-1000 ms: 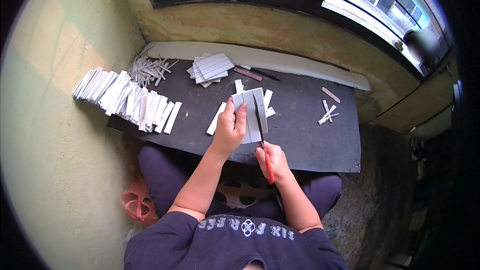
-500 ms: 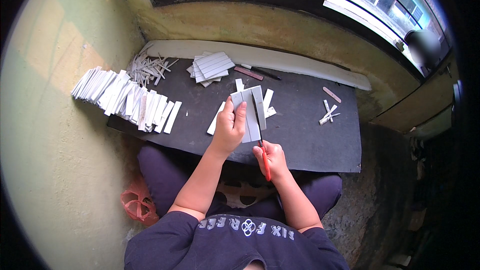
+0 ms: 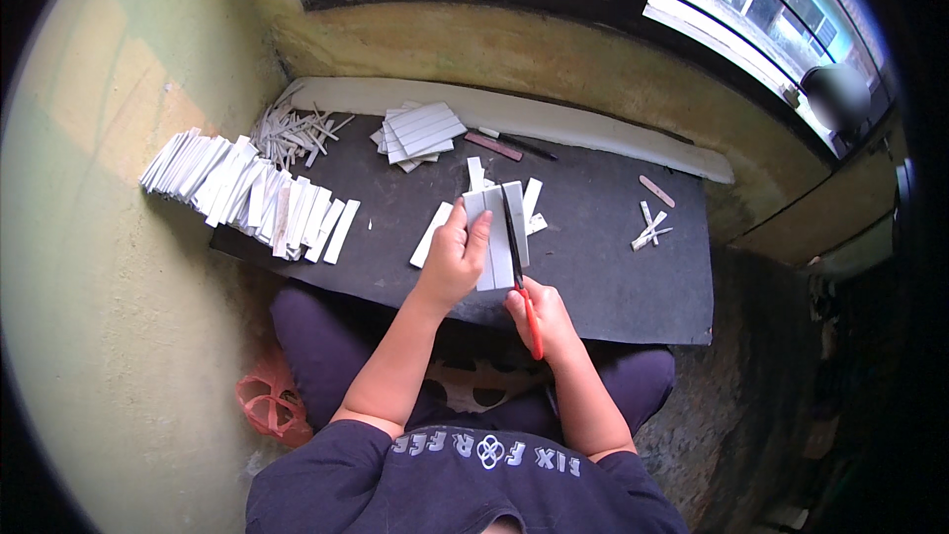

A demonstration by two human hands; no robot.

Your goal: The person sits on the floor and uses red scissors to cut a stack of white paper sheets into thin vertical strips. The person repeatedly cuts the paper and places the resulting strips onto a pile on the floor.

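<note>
My left hand [image 3: 457, 259] grips a white, line-marked sheet of card or board [image 3: 491, 252] above the table, thumb on its face. Closed around the red handles of a pair of scissors [image 3: 535, 326] is my right hand [image 3: 550, 312]. Their dark blades lie lengthwise along the sheet, beside a narrow strip at its right side. Beneath and around the sheet, several loose white strips rest on the table, one left of it [image 3: 431, 234] and one right of it [image 3: 532, 198]. The sheet partly hides others.
On the dark table [image 3: 613, 287], a long row of white strips [image 3: 252, 193] stands at left, near a heap of thin offcuts [image 3: 297, 131]. Lined sheets [image 3: 423, 131] are stacked at the back, beside a pinkish stick [image 3: 492, 146] and black pen [image 3: 529, 144]. Small pieces [image 3: 649, 227] lie right.
The sheet and scissors have shifted slightly down and to the right. The blades now look closer together along the line. Both hands keep their holds.
</note>
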